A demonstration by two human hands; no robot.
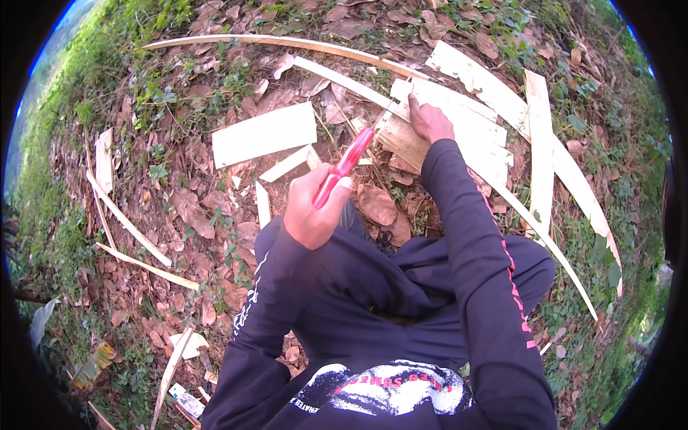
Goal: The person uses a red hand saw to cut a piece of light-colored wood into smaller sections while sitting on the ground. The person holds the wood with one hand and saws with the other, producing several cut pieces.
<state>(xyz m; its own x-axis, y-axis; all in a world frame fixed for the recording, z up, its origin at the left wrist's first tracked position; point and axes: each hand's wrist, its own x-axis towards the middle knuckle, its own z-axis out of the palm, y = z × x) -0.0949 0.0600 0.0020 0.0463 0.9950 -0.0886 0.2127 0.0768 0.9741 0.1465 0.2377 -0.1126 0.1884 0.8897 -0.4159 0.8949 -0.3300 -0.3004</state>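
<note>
My left hand [315,204] is closed round the red handle of a thin-shafted tool [352,156]. The shaft points up and right toward the wood; its exact kind is too fine to make out. Ahead and to the right, my right hand [431,122] grips a long, narrow wooden strip [351,84], with the thumb up and the other fingers curled and partly hidden. This strip runs from the upper middle, under my right hand and sleeve, down to the right. Beneath it lie pale, flat boards [469,129], one with a rougher brown face [400,142].
Around my crossed legs, leaf-littered ground holds a pale rectangular board [265,135], short offcuts [285,165] and curved strips [129,221] at left. A long strip [279,41] lies at the far side. Longer planks [541,143] lie to the right, beside green plants.
</note>
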